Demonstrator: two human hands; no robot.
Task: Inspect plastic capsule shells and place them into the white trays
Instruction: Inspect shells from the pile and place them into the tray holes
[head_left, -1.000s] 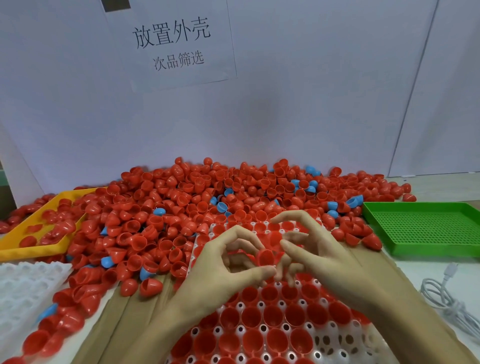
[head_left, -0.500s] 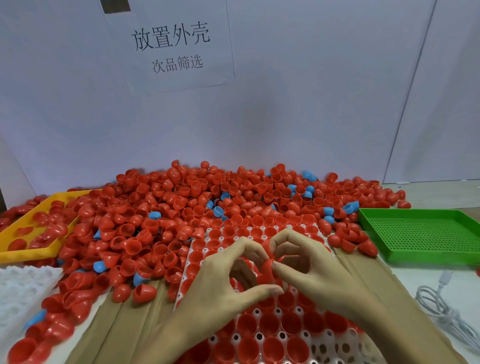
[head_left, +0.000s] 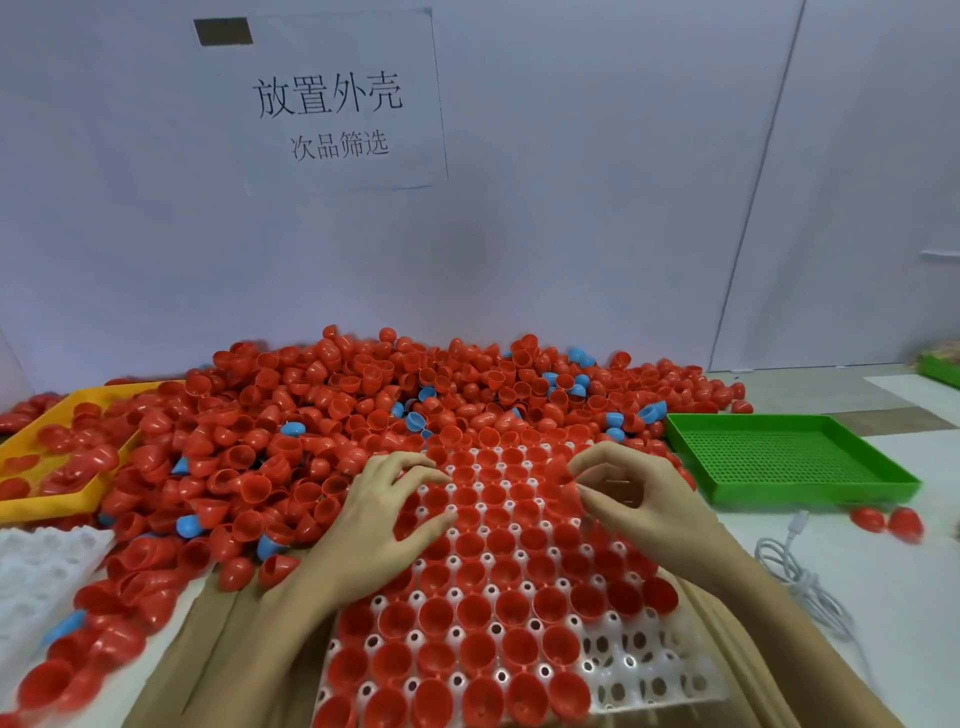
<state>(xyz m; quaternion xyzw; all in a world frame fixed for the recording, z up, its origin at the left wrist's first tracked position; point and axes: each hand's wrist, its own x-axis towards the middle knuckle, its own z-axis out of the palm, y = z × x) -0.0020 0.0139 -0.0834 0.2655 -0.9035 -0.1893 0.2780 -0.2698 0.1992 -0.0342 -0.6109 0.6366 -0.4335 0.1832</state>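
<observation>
A white tray (head_left: 649, 670) lay in the near centre of the table, most of its round pockets already filled with red shells sitting open side up; only a few pockets at its near right corner showed bare white. Both hands worked over the far half of that tray. The left hand (head_left: 379, 519) hovered over the tray's left edge with its fingers loosely bent and spread, thumb reaching toward the middle of the tray; whether it held anything could not be told. The right hand (head_left: 634, 499) was over the tray's far right part, its thumb and forefinger brought close together and the other fingers curled; something red showed at the fingertips, but motion blur made it impossible to say whether a shell was pinched there. Behind and to the left of the tray spread a large heap of red capsule shells (head_left: 322, 415), with a few blue shells (head_left: 292, 429) scattered through it. A yellow tray (head_left: 83, 499) holding more red shells sat at the far left, partly buried by the heap. A second white tray (head_left: 36, 571) lay at the near left edge. On the right stood a green perforated tray (head_left: 779, 457), with two red shells (head_left: 888, 522) just beside its near corner and a white cable (head_left: 800, 582) coiled nearer. A paper sign (head_left: 332, 104) with printed characters hung on the wall behind.
</observation>
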